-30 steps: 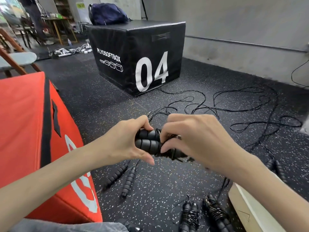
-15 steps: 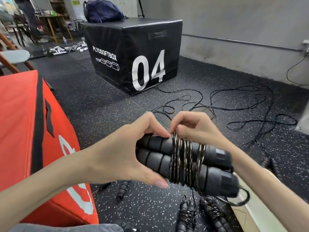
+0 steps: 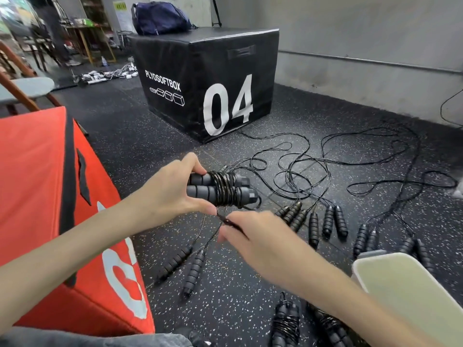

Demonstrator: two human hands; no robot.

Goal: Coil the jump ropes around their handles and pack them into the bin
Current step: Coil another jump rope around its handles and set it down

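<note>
— What have you got in your hands?

— My left hand (image 3: 172,194) grips a pair of black foam handles (image 3: 200,187) side by side, thumb underneath and fingers over the top. The black rope is wound round them in a tight coil (image 3: 223,188). Just below that bundle, my right hand (image 3: 253,236) pinches something thin and dark (image 3: 229,222) between thumb and fingers; it is blurred, so I cannot tell whether it is the rope's end.

— And the bin?

— The pale bin (image 3: 370,276) sits on the speckled floor right of and below the bundle, only its rounded corner showing. Two already-coiled ropes (image 3: 285,324) lie on the floor well below the bundle, left of the bin.

— What about the rest of the ropes?

— Uncoiled. Two handles (image 3: 193,271) lie directly below the bundle. More handles (image 3: 325,221) lie in a row to its right, and their cords (image 3: 350,161) sprawl in loops beyond them.

— Anything else nearby?

— A red padded box (image 3: 45,196) left of the bundle, and a black box marked "PLYOSOFTBOX 04" (image 3: 213,78) beyond it with a dark blue bag (image 3: 160,18) on top.
</note>
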